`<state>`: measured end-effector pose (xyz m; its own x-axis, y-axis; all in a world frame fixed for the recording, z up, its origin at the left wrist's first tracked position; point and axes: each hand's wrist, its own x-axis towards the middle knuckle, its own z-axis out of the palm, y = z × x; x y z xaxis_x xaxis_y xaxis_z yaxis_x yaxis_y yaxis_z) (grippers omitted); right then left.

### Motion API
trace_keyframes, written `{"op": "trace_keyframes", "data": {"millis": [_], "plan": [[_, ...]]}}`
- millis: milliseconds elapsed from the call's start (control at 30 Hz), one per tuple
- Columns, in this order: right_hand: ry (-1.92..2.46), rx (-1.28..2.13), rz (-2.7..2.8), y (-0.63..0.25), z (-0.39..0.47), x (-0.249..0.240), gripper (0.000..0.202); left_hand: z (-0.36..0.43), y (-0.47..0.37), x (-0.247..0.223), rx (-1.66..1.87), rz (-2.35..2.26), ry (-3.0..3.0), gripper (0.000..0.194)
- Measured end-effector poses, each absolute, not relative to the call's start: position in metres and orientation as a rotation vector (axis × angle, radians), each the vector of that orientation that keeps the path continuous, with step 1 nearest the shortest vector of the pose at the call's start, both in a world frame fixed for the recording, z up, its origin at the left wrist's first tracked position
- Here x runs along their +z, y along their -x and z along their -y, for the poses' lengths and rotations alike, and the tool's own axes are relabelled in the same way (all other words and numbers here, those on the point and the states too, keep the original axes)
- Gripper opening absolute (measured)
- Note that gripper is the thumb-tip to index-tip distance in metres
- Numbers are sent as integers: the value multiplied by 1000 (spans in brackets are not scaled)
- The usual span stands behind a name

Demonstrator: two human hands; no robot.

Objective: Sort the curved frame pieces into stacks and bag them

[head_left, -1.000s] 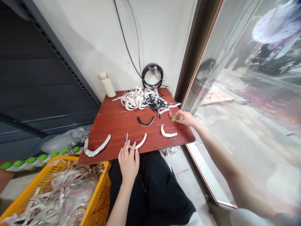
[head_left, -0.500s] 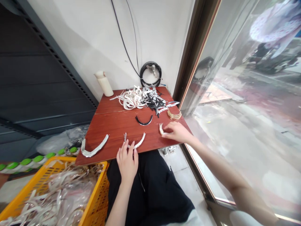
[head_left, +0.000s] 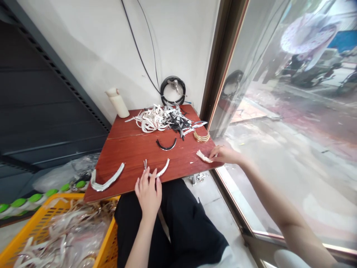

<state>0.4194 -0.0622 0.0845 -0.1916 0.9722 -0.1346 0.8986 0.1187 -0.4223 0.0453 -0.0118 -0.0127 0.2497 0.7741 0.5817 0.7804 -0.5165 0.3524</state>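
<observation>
Bundle of short, slightly curved cream-coloured strips (head_left: 203,156) lies near the right front corner of the reddish-brown wooden worktop (head_left: 131,149), its right end under the fingertips of the right hand (head_left: 215,156), which pinches it between thumb and fingers; the left hand (head_left: 149,182), palm down at the front edge, has its fingers loosely spread, the tips resting on a thin, curved bundle of white strips (head_left: 164,170), whose two ends show beyond them; whether the thumb grips anything cannot be told. To the left lies a U-shaped bundle of glossy white strips (head_left: 107,184); beyond the hands sits a shiny black arc-shaped bundle (head_left: 166,147), and to its right, just behind the cream strips, a set of gold-coloured curved bands (head_left: 201,138); a tangled heap of white, grey and black strips (head_left: 153,121) covers part of the back; a cream cylindrical bottle (head_left: 118,104) stands at the back left corner; below on the left, a yellow plastic lattice basket (head_left: 110,240) holds pale strips and clear plastic.
</observation>
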Motion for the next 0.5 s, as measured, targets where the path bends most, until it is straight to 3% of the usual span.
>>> {"op": "trace_keyframes", "data": {"millis": [200, 300, 367, 500], "plan": [[2014, 245, 1979, -397, 70, 93, 19, 23, -30, 0, -1268, 1488, 2534, 47], [1837, 224, 1796, -359, 95, 95, 20, 41, 20, -3, -1349, 1582, 2443, 41], [1664, 366, 1780, -334, 113, 88, 23, 49, 67, -17, -1309, 1787, 2331, 34], [1581, 290, 1760, -307, 125, 61, 17, 32, 145, -54, -1216, 2413, 2287, 48]]}}
